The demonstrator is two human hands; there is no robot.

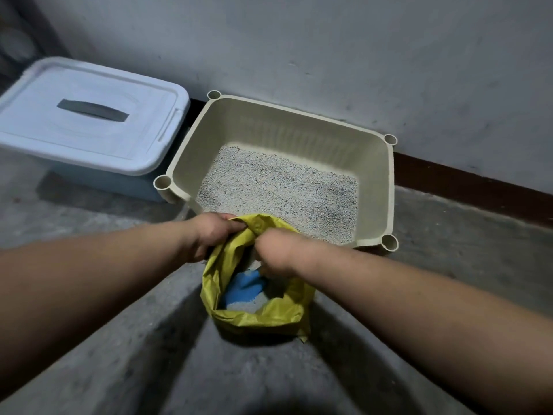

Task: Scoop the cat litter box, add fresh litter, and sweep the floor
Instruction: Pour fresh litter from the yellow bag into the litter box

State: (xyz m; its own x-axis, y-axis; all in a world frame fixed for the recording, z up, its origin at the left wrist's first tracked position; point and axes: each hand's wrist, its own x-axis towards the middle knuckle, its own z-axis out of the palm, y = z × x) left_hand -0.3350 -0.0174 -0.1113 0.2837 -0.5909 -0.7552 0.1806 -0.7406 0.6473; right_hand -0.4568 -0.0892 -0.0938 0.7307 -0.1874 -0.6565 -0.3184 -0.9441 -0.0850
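A beige litter box [377,187] stands on the floor against the wall, with grey litter [278,190] spread over its bottom. In front of it a yellow bag [269,317] stands open on the concrete floor, with grey litter and a blue scoop [245,287] inside. My left hand [211,232] grips the bag's rim at its far left edge. My right hand [276,254] reaches down into the bag's mouth with its fingers closed, right above the blue scoop. Whether it holds the scoop's handle is hidden by the hand itself.
A light blue storage bin [89,121] with a closed lid and a grey handle stands left of the litter box. A grey wall with a dark skirting board [466,178] runs behind both. Bare concrete floor [449,259] surrounds the bag.
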